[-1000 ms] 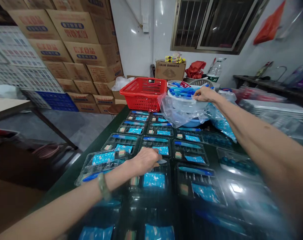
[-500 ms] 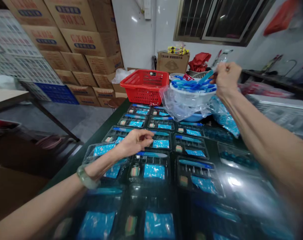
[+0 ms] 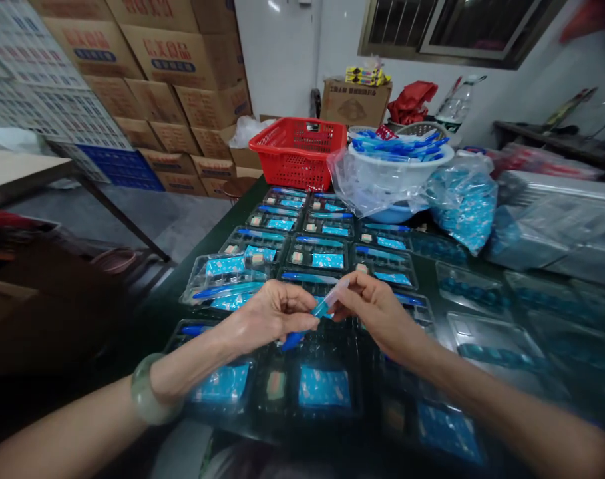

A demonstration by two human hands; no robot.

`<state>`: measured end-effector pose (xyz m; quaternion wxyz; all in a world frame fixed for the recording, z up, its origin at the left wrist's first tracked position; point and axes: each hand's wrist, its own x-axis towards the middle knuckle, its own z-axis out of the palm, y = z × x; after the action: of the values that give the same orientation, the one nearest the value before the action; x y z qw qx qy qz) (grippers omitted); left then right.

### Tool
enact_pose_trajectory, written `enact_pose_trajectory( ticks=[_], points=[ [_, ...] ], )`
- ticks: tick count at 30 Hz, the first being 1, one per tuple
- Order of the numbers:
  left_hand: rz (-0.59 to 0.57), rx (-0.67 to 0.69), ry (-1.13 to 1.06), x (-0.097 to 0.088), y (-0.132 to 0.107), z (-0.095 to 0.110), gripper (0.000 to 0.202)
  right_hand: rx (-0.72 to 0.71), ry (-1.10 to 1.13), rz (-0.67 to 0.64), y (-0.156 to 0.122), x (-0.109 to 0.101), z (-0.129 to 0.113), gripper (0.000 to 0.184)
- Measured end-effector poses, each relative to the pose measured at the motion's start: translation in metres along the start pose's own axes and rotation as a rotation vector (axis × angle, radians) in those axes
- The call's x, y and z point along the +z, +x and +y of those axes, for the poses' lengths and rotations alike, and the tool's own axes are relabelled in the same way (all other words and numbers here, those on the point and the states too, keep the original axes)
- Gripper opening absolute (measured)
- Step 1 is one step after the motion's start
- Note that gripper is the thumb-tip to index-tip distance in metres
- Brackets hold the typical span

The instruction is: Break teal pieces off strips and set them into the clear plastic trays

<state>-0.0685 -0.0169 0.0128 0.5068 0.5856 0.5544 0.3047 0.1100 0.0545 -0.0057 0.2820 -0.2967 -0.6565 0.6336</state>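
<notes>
Between my two hands, above the middle trays, is a slim blue pen-like piece point(image 3: 293, 340) with a dark blue lower end and a pale, see-through upper end. My right hand point(image 3: 369, 309) pinches the pale end. My left hand point(image 3: 277, 316), wearing a green bangle point(image 3: 150, 392), grips its middle between thumb and fingers. Under the hands lie clear plastic trays in rows. A tray point(image 3: 327, 253) just beyond them carries a similar blue piece, a small striped block point(image 3: 297, 258) and a blue printed packet point(image 3: 328, 261). The tray directly beneath is partly hidden.
A white bowl point(image 3: 402, 166) heaped with blue pen-like pieces point(image 3: 397, 145) stands at the back, beside a red basket point(image 3: 295, 163). Right of it sits a bag of blue packets point(image 3: 464, 206). Several trays point(image 3: 496, 339) lie on the right. Cartons point(image 3: 167, 60) are stacked back left.
My right hand has come down from the bowl to the middle with a blue pen-like piece. My left hand has moved slightly right and down and now grips that piece too.
</notes>
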Motion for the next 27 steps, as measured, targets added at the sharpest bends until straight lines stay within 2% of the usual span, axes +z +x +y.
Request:
enact_pose_trajectory(
  ticks=[4,7,10,15,18,22,24,27],
  points=[
    [-0.025,0.178,0.333,0.000,-0.002,-0.011,0.016,-0.053,-0.416,-0.122,-0.017,-0.013,0.006,0.008],
    [-0.019,0.284,0.589,0.005,0.003,-0.019,0.015,-0.193,-0.734,-0.086,-0.028,-0.019,0.015,0.003],
    [-0.038,0.305,0.757,0.009,0.009,-0.031,0.013,-0.286,-0.918,-0.013,-0.033,-0.029,0.015,0.005],
    [-0.075,0.289,0.774,0.007,0.011,-0.046,0.020,-0.316,-0.917,0.195,-0.045,-0.069,-0.006,0.007],
    [-0.101,0.305,0.759,0.005,0.010,-0.044,0.023,-0.278,-0.892,0.320,-0.062,-0.092,-0.017,0.008],
    [-0.096,0.280,0.712,0.002,0.009,-0.036,0.025,-0.219,-0.899,0.434,-0.083,-0.111,-0.020,0.007],
    [-0.020,0.295,0.678,-0.005,0.009,-0.031,0.023,-0.199,-0.903,0.484,-0.090,-0.120,-0.022,0.008],
    [0.282,0.313,0.643,-0.023,0.004,-0.019,0.022,-0.172,-0.918,0.530,-0.097,-0.127,-0.025,0.011]
  ],
)
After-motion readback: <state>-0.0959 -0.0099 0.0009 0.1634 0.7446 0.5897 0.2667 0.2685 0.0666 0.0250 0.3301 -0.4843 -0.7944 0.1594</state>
